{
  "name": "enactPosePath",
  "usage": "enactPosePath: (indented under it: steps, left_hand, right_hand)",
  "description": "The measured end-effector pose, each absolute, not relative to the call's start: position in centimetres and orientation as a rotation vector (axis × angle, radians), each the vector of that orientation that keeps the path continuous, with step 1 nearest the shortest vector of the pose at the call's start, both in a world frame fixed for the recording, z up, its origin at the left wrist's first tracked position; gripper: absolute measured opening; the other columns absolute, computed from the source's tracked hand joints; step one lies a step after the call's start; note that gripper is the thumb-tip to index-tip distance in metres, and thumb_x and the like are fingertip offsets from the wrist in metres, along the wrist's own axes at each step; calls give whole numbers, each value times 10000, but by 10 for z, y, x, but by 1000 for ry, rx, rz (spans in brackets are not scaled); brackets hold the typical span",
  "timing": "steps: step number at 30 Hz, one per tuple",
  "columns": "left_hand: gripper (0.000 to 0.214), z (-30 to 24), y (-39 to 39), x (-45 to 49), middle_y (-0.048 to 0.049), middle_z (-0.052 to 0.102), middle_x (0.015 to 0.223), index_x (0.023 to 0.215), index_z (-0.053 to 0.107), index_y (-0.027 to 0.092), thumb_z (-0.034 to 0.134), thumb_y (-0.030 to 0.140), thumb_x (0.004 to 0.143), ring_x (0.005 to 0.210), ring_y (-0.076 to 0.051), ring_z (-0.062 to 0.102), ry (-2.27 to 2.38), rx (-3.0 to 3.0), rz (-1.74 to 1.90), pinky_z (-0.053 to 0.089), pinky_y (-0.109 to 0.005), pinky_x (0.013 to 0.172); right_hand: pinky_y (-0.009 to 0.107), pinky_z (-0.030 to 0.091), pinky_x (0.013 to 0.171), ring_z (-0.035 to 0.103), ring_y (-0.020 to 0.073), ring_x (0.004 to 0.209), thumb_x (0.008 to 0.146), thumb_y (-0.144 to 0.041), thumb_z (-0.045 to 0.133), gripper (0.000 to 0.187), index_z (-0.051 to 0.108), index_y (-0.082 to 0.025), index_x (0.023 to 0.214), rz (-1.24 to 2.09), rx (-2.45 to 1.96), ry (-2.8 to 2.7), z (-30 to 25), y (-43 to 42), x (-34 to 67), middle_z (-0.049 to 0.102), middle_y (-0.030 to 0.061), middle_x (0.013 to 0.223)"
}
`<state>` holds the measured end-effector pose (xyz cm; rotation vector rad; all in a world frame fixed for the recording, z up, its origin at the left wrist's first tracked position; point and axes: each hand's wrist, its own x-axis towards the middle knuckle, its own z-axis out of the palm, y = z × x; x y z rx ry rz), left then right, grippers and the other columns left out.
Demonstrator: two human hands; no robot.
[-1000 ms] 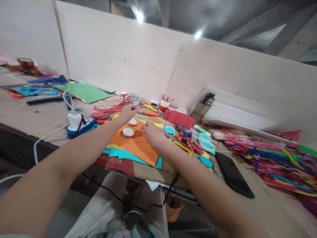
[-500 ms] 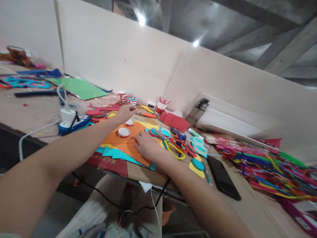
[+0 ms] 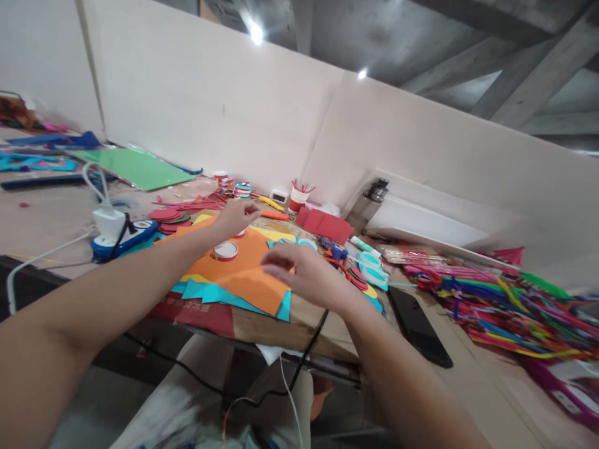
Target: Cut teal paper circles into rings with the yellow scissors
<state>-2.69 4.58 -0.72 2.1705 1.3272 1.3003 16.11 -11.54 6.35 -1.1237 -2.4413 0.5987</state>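
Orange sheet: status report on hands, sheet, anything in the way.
Left hand near far side, grip unclear. Right hand over right side, grip unclear. Red-and-white round piece on orange sheet, possibly in the way.

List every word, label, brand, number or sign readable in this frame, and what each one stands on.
None can be read.
Red panel at the table's front edge: a row of pale characters, too blurred.
Blue power strip: small markings, too small.
Purple item at lower right: a pale marking, blurred.
Small white device: dark display, nothing legible.
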Motion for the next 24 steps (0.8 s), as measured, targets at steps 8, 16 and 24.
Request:
enactPosePath:
  steps: [8, 16, 24]
  left_hand:
    - [203, -12, 45, -22, -61, 723, 820, 777, 729, 178, 592, 319, 825, 735, -179, 597, 1212, 2329, 1294, 421, -278, 702]
    - [185, -9, 41, -22, -61, 733, 835, 767, 728, 197, 591, 312, 814, 748, -182, 613, 1177, 2316, 1267, 429, -281, 707]
    - [191, -9, 41, -22, -56, 721, 772, 749, 730, 192, 614, 339, 787, 718, -188, 613, 1249, 2223, 1221, 410, -281, 675]
  right_hand:
    - [240, 430, 777, 637, 149, 867, 943, -308, 469, 278, 711, -185, 1002, -271, -2020, -1739, 30, -59, 260, 734, 55, 981]
    - [349, 458, 820, 660, 292, 1015, 869, -146, 459, 334, 751, -121, 1028, -344, -2515, -1368, 22, -60, 357, 712, 214, 1078]
    - [269, 469, 763, 691, 225, 928, 742, -41, 536, 400, 786, -176, 1024, -279, -2609, -1425, 0, -44, 409, 742, 147, 1043]
